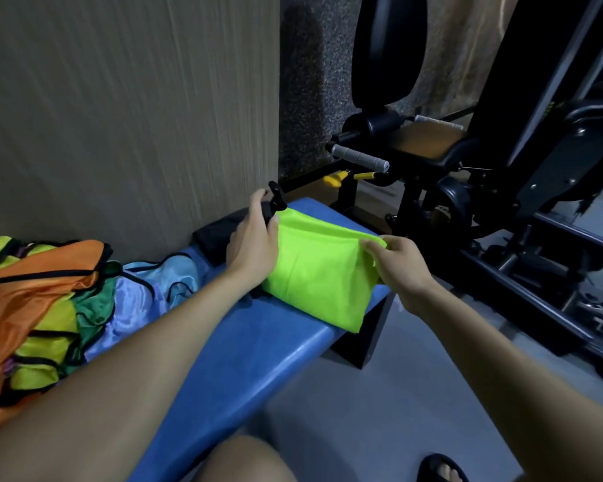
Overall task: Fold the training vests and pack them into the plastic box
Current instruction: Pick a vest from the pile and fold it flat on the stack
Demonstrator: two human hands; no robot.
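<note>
A: Training vest (314,273), the lime one, lay partly folded across the far end of the blue bench (244,360) in your head view. Your right hand (397,262) pinched its right edge; your left hand (255,238) pressed the left side, fingers curled at a black strap (275,200).

B: How should I have finished the fold?

A: Probably by keeping edges aligned and smoothing. It looked thin and slippery. The pile of vests (46,307) sat near left; no box showed.

Wall (119,116) left — gym machine (484,151) right
</note>
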